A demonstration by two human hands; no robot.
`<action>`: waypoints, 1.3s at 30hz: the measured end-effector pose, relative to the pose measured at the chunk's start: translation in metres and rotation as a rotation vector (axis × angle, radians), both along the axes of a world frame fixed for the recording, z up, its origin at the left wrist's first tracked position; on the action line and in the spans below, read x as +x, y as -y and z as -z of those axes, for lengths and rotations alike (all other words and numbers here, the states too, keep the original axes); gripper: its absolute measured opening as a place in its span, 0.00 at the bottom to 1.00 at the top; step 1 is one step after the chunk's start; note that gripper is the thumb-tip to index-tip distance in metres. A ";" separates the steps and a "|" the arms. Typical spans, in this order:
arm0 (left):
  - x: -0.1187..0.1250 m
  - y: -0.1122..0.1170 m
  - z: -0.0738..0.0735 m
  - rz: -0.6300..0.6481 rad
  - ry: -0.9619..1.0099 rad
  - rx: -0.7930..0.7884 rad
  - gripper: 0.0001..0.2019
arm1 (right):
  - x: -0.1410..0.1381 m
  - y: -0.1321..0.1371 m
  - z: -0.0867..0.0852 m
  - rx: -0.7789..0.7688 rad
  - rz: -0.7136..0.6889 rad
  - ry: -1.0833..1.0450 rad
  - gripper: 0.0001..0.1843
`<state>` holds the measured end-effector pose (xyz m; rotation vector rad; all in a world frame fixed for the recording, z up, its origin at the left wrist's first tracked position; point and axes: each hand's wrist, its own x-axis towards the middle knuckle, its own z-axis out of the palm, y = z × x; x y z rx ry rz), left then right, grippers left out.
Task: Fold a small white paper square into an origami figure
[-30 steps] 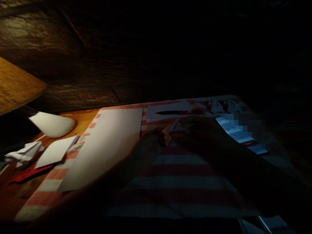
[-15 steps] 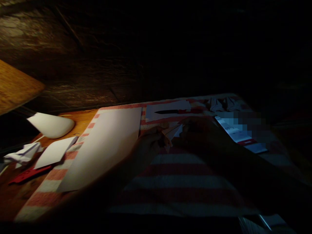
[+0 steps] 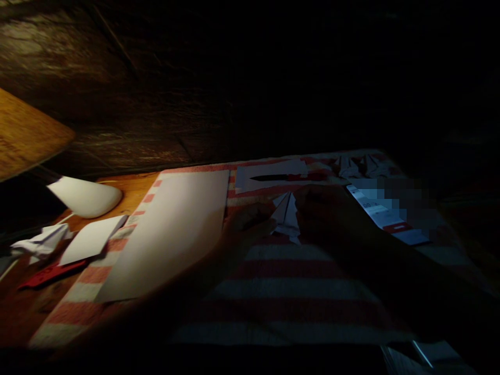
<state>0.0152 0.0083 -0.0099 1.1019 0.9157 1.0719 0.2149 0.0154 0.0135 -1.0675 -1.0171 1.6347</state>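
Note:
The scene is very dark. A small folded white paper piece (image 3: pixel 288 216) rests on the red and white striped cloth (image 3: pixel 289 291). My left hand (image 3: pixel 246 221) touches its left edge and my right hand (image 3: pixel 326 213) is at its right edge. Both hands are dark shapes, and their fingers seem pressed on the paper. A large white sheet (image 3: pixel 172 229) lies to the left of my left hand.
A knife (image 3: pixel 287 177) with a red handle lies on a white sheet behind the fold. Folded paper pieces (image 3: pixel 357 166) sit at the far right, a printed slip (image 3: pixel 385 216) near them. At left: a white lamp (image 3: pixel 84 197), a small sheet (image 3: pixel 89 239), crumpled paper (image 3: pixel 39 242).
The folded paper was held up between both hands; now it is lowered flat onto the cloth and turned with its point away from me.

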 end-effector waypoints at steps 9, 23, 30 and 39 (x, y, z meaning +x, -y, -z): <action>0.001 0.001 0.004 -0.058 -0.041 0.005 0.04 | -0.001 0.001 0.007 0.088 -0.139 0.129 0.11; -0.001 -0.009 0.005 0.111 0.296 -0.098 0.07 | -0.001 -0.001 0.004 0.000 0.005 -0.002 0.10; 0.000 -0.009 0.014 0.111 0.269 0.012 0.11 | -0.005 0.001 0.011 -0.035 -0.061 -0.083 0.15; -0.002 -0.009 0.014 0.099 0.183 -0.021 0.08 | -0.001 -0.001 0.007 0.023 -0.026 -0.053 0.09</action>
